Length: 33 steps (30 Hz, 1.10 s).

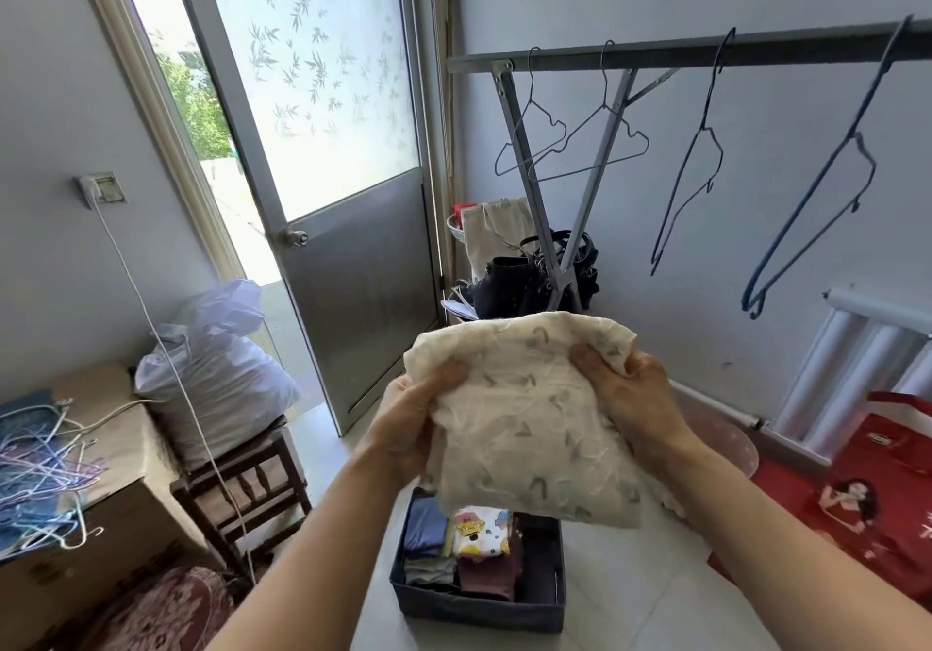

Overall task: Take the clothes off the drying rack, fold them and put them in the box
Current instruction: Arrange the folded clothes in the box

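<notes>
**Cream cloth held over the box**

Both arms reach fwd from the bottom edge, forearms bare, converging on a folded cream cloth [529, 413] held in the air just above the box [479, 605]. Left hand [408, 423] grips the cloth's left edge — thumb on top, pressed into the fabric, other fingers curled under and hidden. Right hand [630, 398] grips the upper right corner the same way: thumb over the front, fingers wrapped round the back, fabric bunched between. Cloth hangs down from the two grips, its lower edge overlapping the box's far rim in view.

The box is dark grey, on the floor, w/ folded clothes packed inside: a blue stack [426, 529] at its left, a white cartoon-print piece [481, 532] at its middle, maroon beneath that.

Behind the box stands the rack [655, 55] — four bare wire hangers [600, 141] on its bar. Left of the box, a wooden stool [242, 489] w/ a white bag [217, 373] on it. Right of the box, a red bag [867, 489]; its print isn't legible. No other writing readable.
</notes>
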### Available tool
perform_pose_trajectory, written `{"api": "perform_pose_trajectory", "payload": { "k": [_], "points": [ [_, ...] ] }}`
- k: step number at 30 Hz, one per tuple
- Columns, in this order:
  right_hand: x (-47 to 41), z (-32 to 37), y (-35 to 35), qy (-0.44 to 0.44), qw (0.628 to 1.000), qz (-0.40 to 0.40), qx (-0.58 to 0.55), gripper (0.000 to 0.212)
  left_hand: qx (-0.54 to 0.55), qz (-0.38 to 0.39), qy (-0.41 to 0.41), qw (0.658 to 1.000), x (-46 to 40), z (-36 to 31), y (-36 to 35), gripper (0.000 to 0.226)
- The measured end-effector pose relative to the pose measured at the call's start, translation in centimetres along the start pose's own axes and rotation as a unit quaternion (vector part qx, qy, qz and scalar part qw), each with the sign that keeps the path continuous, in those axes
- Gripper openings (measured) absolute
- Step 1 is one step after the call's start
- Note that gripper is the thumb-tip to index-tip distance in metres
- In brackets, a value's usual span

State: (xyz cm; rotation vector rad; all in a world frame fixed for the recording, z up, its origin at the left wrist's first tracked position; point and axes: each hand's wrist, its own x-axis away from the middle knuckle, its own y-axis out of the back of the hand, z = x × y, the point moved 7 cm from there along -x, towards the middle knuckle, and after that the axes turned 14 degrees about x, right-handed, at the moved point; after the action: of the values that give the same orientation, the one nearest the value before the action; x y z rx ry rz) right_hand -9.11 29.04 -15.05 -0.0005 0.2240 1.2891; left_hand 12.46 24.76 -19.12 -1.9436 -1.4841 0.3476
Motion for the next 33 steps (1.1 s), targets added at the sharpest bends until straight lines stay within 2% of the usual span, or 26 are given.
{"api": "perform_pose_trajectory", "payload": {
  "k": [2, 3, 4, 6, 8, 10, 12, 14, 15, 16, 18, 19, 20, 23, 25, 27, 28, 30, 33],
  "points": [
    [0.0, -0.5, -0.5, -0.026, 0.999, 0.000, -0.032, 0.010, 0.088, -0.013, 0.064, 0.994, -0.3, 2.4, 0.0, 0.076],
    [0.0, -0.7, -0.7, -0.030, 0.999, 0.000, -0.036, 0.010, 0.111, -0.012, 0.080, 0.991, -0.3, 2.9, -0.2, 0.088],
    [-0.2, -1.0, -0.7, -0.028, 0.999, 0.001, -0.031, 0.010, 0.117, -0.005, 0.090, 0.989, -0.5, 3.3, -0.3, 0.090],
    [-0.7, -1.5, -0.7, -0.020, 1.000, 0.001, -0.001, 0.012, 0.110, 0.017, 0.123, 0.986, -0.3, 4.1, -0.3, 0.075],
    [-1.1, -2.1, -0.7, -0.008, 1.000, 0.004, 0.025, 0.014, 0.105, 0.061, 0.147, 0.982, 0.3, 4.6, -0.2, 0.074],
    [-1.5, -3.0, -1.0, 0.003, 0.999, 0.012, 0.050, 0.015, 0.072, 0.060, 0.145, 0.985, 1.1, 5.0, 0.1, 0.077],
    [-1.8, -4.2, -1.5, -0.006, 0.997, 0.019, 0.068, 0.014, -0.004, -0.021, 0.105, 0.994, 0.7, 5.5, 1.5, 0.070],
    [-2.0, -6.4, -2.0, -0.066, 0.996, 0.019, 0.049, 0.022, -0.060, -0.117, 0.038, 0.991, 0.3, 5.2, 3.0, 0.045],
    [-1.9, -7.8, -2.4, -0.115, 0.993, 0.038, 0.004, 0.033, -0.074, -0.145, 0.010, 0.987, 0.1, 5.2, 3.6, 0.032],
    [-1.6, -9.0, -3.1, -0.162, 0.982, 0.083, -0.056, 0.047, -0.083, -0.164, -0.011, 0.983, -0.2, 5.2, 4.2, 0.026],
    [-0.7, -10.8, -5.0, -0.216, 0.946, 0.205, -0.130, 0.073, -0.093, -0.191, -0.036, 0.977, -0.9, 5.3, 5.3, 0.027],
    [-0.3, -11.5, -5.7, -0.223, 0.935, 0.246, -0.126, 0.078, -0.098, -0.201, -0.041, 0.974, -1.2, 5.5, 5.9, 0.031],
    [-0.3, -12.6, -6.1, -0.227, 0.935, 0.252, -0.102, 0.077, -0.107, -0.208, -0.046, 0.971, -1.5, 5.7, 6.6, 0.035],
    [-1.9, -15.5, -7.0, -0.223, 0.965, 0.134, -0.005, 0.044, -0.129, -0.253, -0.076, 0.956, -3.2, 6.1, 9.5, 0.040],
    [-3.5, -17.5, -8.6, -0.212, 0.975, 0.074, -0.002, 0.036, -0.159, -0.312, -0.110, 0.930, -4.8, 6.0, 12.9, 0.031],
    [-4.9, -19.1, -10.3, -0.199, 0.979, 0.045, -0.015, 0.044, -0.189, -0.357, -0.129, 0.906, -6.2, 5.6, 15.4, 0.031],
    [-5.6, -20.4, -11.3, -0.200, 0.979, 0.041, -0.015, 0.053, -0.193, -0.363, -0.131, 0.902, -7.2, 5.5, 16.7, 0.038],
    [-7.4, -22.9, -13.5, -0.192, 0.980, 0.042, 0.014, 0.071, -0.215, -0.337, -0.137, 0.906, -9.5, 5.3, 19.1, 0.056],
    [-10.3, -25.9, -16.8, -0.177, 0.979, 0.054, 0.084, 0.069, -0.245, -0.303, -0.100, 0.916, -13.2, 5.9, 23.4, 0.058]
  ]
}}
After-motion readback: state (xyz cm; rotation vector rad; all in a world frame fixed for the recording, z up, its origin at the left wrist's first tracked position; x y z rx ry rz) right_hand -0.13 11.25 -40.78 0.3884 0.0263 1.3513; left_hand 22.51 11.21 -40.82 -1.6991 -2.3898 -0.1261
